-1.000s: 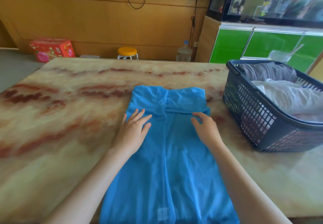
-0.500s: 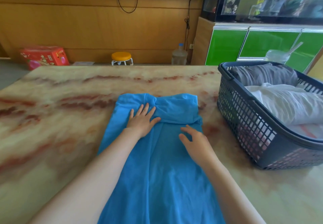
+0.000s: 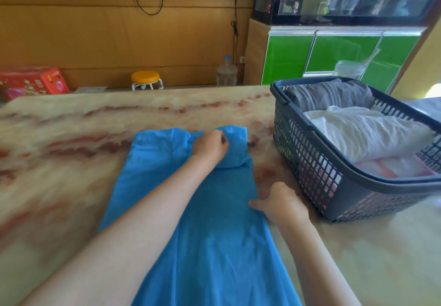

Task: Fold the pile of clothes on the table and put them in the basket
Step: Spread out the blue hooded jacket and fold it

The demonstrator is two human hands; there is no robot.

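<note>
Left fingers [image 3: 220, 138] clutching blue garment [image 3: 214, 246], right fingers [image 3: 259, 204] at its edge, hold unclear, basket [image 3: 310, 162] holding grey garment [image 3: 329, 93], white garment [image 3: 362, 136]

A plain bright blue garment [image 3: 214, 246] is lying on a table [image 3: 71, 162] that is showing cream marble with red-brown veins. At two o'clock a dark slate-blue lattice basket [image 3: 334, 186] is holding grey cloth [image 3: 329, 94] and white cloth [image 3: 365, 134]. At eleven o'clock an orange-topped stool [image 3: 145, 76] is standing.

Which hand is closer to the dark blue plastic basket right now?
Right. The right hand sits at the right edge of the blue cloth garment, just beside the dark blue plastic basket; the left hand grips the garment's far end, farther away.
</note>
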